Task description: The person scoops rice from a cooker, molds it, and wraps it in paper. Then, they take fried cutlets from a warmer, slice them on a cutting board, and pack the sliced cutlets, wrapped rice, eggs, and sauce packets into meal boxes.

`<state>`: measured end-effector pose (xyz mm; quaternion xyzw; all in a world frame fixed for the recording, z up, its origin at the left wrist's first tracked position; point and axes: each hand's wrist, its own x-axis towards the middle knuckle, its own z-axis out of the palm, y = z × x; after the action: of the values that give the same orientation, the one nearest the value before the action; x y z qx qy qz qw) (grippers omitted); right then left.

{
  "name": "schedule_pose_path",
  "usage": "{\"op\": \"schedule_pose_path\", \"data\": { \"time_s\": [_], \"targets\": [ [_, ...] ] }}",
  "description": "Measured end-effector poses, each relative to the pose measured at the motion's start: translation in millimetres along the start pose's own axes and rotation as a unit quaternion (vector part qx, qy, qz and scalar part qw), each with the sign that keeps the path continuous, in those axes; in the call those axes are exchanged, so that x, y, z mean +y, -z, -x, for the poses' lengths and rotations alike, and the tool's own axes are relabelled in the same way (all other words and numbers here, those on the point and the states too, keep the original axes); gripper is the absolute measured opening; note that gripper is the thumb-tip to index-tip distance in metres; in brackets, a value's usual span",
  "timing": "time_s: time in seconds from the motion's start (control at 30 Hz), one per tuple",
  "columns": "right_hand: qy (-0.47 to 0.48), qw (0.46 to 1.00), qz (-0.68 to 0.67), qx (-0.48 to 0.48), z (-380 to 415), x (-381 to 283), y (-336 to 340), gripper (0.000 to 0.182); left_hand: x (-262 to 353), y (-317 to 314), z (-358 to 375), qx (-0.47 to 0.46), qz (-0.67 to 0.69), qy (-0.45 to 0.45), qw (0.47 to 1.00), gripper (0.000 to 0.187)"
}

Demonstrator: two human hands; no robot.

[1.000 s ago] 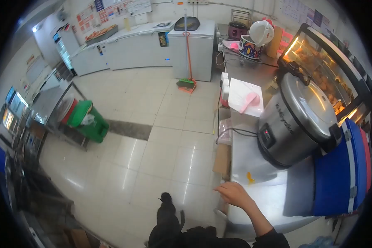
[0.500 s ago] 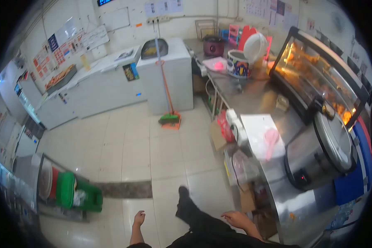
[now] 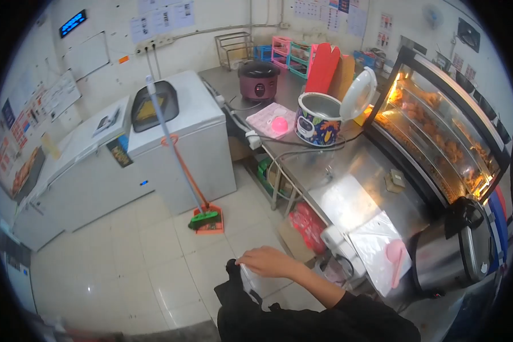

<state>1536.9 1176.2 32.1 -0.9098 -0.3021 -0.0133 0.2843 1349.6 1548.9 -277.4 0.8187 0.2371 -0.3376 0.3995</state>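
Observation:
My right hand reaches in from the lower right with its arm across my body. Its fingers stretch to the left and curve slightly down, and nothing shows in them. Below the hand are my dark trouser leg and the pale floor tiles. To the right of the hand, a pink rice paddle lies on a white plastic sheet on the steel counter. My left hand is out of view.
On the counter stand a patterned rice cooker with its lid up, a purple rice cooker, a large steel cooker and a lit food display case. A broom and dustpan lean against the white freezer.
My view has moved forward and turned right, closer to the counter. The right hand has risen and swung left across my body. The left hand and the green bin have left the view.

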Motion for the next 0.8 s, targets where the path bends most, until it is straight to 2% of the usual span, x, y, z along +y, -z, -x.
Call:
{"op": "schedule_pose_path", "data": {
  "time_s": [0.1,0.17,0.2,0.23,0.3,0.33,0.37,0.4,0.43,0.47,0.5,0.57,0.63,0.67,0.7,0.73,0.8],
  "targets": [
    [-0.063,0.998,0.001,0.023,-38.7,68.7,-13.4,0.024,66.1,24.0,-76.8,-0.02,-0.082,-0.003,0.996,0.031],
    [-0.161,0.984,0.018,-0.08,-55.5,115.4,-15.4,0.026,120.5,45.8,-129.2,-0.024,-0.124,-0.017,0.992,0.032],
    [-0.169,0.982,0.02,-0.076,-67.7,131.4,-5.6,0.026,148.1,56.5,-158.2,-0.023,-0.146,-0.031,0.989,0.033],
    [-0.201,0.978,-0.017,-0.051,-76.0,145.2,7.5,0.026,179.4,67.1,-189.5,-0.015,-0.172,-0.057,0.983,0.034],
    [-0.25,0.966,-0.055,-0.032,-81.1,175.0,36.7,0.026,259.5,90.9,-271.8,0.024,-0.241,-0.162,0.956,0.036],
    [-0.286,0.955,-0.059,0.046,-83.7,191.3,47.4,0.025,312.1,96.8,-326.3,0.034,-0.259,-0.234,0.937,0.037],
    [-0.317,0.938,-0.063,0.126,-87.3,207.1,56.0,0.023,380.9,100.8,-376.9,-0.001,-0.259,-0.308,0.915,0.039],
    [-0.324,0.935,-0.065,0.131,-92.3,221.8,65.8,0.023,468.7,107.8,-413.3,-0.115,-0.196,-0.314,0.922,0.037],
    [-0.375,0.913,-0.048,0.155,-95.7,237.0,77.4,0.022,572.7,108.2,-403.2,-0.102,-0.109,-0.392,0.908,0.03],
    [-0.425,0.888,-0.032,0.176,-95.2,254.1,86.7,0.021,676.7,108.5,-374.5,-0.057,-0.084,-0.484,0.869,0.028],
    [-0.439,0.883,-0.034,0.162,-93.0,279.6,89.6,0.02,755.0,102.7,-379.5,-0.065,-0.036,-0.509,0.857,0.029],
    [-0.434,0.885,-0.029,0.167,-103.6,320.4,110.0,0.02,898.9,94.8,-336.8,-0.016,0.033,-0.537,0.843,0.024],
    [-0.436,0.878,-0.043,0.192,-129.7,354.4,133.4,0.019,1010.5,83.2,-334.8,-0.053,0.119,-0.62,0.774,0.02],
    [-0.433,0.877,-0.04,0.203,-144.0,374.0,149.0,0.019,1061.0,79.2,-343.0,-0.046,0.108,-0.657,0.744,0.018],
    [-0.425,0.876,-0.039,0.224,-158.1,390.1,161.4,0.02,1107.0,77.7,-347.9,0.014,0.067,-0.672,0.738,0.017],
    [-0.42,0.874,-0.041,0.242,-170.2,402.8,170.8,0.02,1147.8,78.2,-341.1,0.036,0.049,-0.678,0.732,0.017],
    [-0.409,0.872,-0.049,0.262,-194.3,427.6,187.1,0.021,1228.3,82.6,-357.9,-0.01,0.047,-0.693,0.719,0.019]
  ]
}}
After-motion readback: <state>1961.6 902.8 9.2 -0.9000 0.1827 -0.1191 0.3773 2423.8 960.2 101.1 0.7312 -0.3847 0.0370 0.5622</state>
